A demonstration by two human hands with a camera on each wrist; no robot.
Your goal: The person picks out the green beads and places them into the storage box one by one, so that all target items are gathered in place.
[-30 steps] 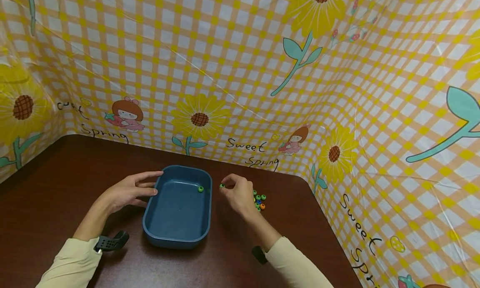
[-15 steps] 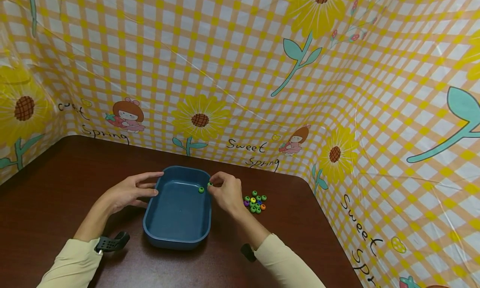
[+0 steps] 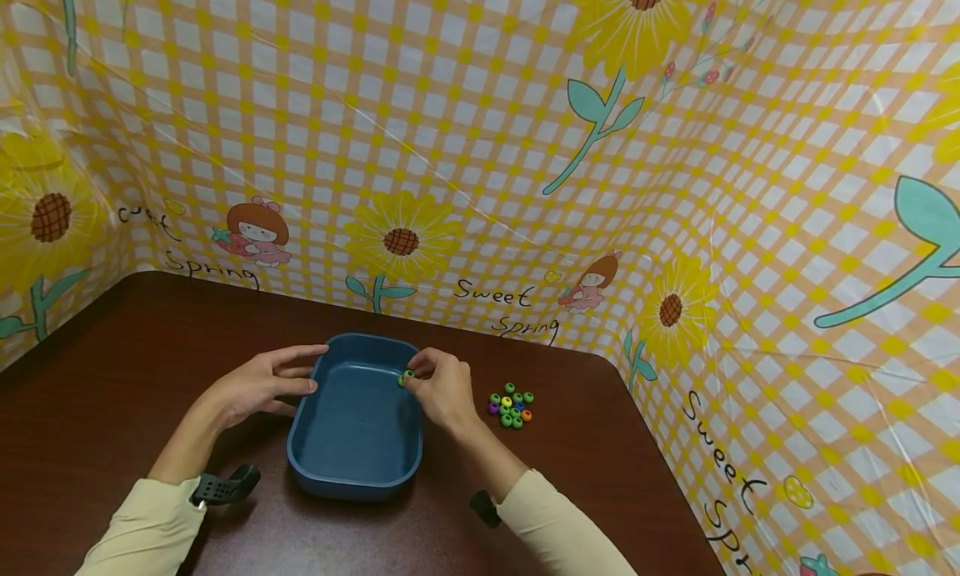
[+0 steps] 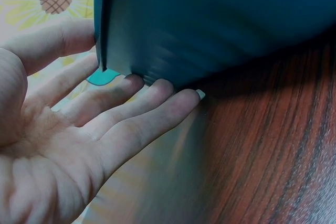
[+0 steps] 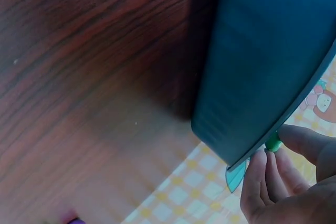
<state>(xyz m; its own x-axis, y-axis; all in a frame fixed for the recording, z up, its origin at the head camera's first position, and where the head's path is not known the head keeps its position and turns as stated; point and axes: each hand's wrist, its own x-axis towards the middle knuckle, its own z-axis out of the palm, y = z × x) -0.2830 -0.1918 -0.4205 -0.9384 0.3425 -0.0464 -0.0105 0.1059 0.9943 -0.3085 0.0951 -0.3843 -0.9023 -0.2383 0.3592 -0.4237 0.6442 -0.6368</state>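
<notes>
A blue rectangular bin (image 3: 352,483) stands on the dark wooden table. At its left side is my left hand (image 3: 251,384), its straight fingers touching the outer wall and rim, as the left wrist view also shows. Over the far right part of the bin, my right hand (image 3: 445,390) pinches a green bead (image 5: 273,141) between thumb and fingertips. Another green bead (image 3: 401,382) lies inside the bin, partly covered by the held one in the head view. To the right of the bin sits a loose cluster of round beads, mostly green, with a yellow bead (image 3: 507,402) among them.
The cluster also has a purple bead (image 3: 492,408), an orange bead (image 3: 527,415) and a blue one. A checked sunflower cloth (image 3: 480,226) hangs as a wall behind and at both sides of the table (image 3: 225,309).
My right hand has moved left from beside the bead cluster, across the bin's right rim, with the green bead still pinched. The cluster is uncovered now. My left hand has stayed put.
</notes>
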